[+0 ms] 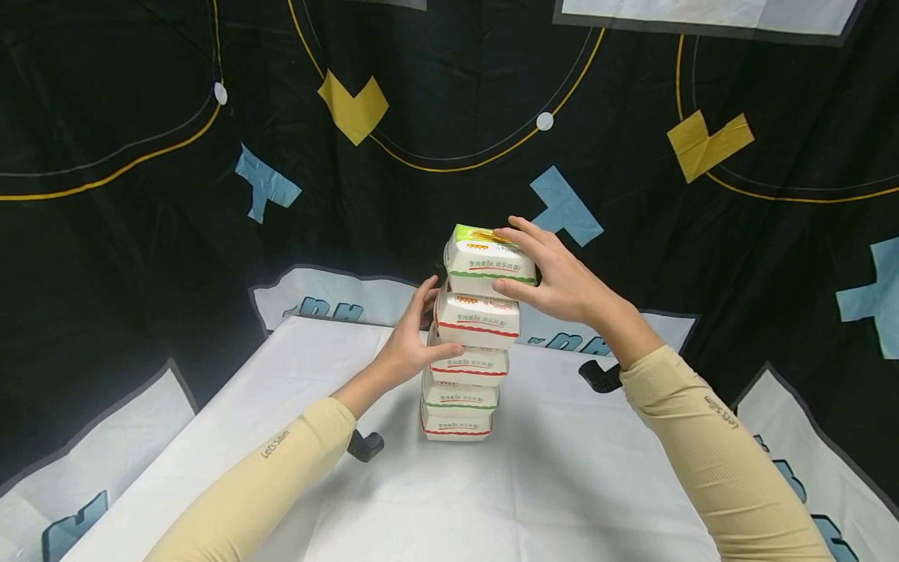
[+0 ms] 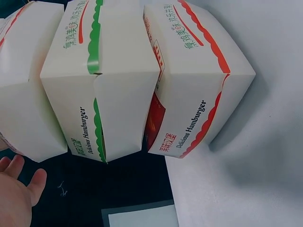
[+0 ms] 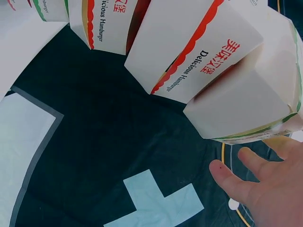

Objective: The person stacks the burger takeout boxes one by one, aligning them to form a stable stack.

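Several white cardboard hamburger boxes stand in a leaning stack at the centre. At its top is a green-lidded hamburger box (image 1: 492, 261), set slightly right of the red-trimmed box (image 1: 477, 318) below. My right hand (image 1: 558, 273) holds the top box at its right end, thumb across the front and fingers over the lid; other fingertips spread beside it in the right wrist view. With fingers spread, my left hand (image 1: 410, 339) lies along the stack's left side. Its thumb crosses the front near the third box (image 1: 477, 365). The lower green-trimmed box (image 2: 102, 80) shows in the left wrist view.
The stack rests on a white-covered table (image 1: 597, 468). Behind it hangs a black cloth (image 1: 449, 94) with yellow and blue patches. A black object (image 1: 600, 376) lies beneath the right forearm, and another black object (image 1: 366, 446) is by the left forearm.
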`<state>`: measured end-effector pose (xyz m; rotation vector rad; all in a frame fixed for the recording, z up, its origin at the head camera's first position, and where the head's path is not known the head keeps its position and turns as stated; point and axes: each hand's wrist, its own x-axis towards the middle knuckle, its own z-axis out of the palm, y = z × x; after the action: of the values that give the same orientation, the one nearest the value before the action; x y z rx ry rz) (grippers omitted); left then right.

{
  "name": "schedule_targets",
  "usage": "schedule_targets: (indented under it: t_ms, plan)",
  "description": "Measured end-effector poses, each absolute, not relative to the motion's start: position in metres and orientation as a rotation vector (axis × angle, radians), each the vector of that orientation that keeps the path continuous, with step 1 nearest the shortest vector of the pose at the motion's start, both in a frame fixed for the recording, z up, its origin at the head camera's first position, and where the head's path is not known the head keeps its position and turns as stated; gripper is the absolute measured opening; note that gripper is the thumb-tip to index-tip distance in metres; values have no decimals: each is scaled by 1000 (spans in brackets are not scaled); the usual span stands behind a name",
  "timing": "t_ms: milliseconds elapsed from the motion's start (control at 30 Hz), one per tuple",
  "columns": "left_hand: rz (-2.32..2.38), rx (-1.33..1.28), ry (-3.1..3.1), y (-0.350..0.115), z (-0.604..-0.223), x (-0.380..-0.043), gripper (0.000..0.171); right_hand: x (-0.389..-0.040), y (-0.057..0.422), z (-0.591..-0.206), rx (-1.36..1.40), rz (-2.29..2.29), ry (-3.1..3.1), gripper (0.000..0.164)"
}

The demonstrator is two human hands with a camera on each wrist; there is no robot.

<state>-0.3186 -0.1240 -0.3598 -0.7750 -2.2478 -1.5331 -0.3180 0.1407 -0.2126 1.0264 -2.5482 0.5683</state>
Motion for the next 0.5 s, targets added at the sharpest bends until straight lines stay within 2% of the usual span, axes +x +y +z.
schedule_targets:
  t_ms: [500]
  plan:
    - [-1476, -718, -2289, -129, -363, -314, 110, -315, 149, -216, 985, 587, -2514, 73]
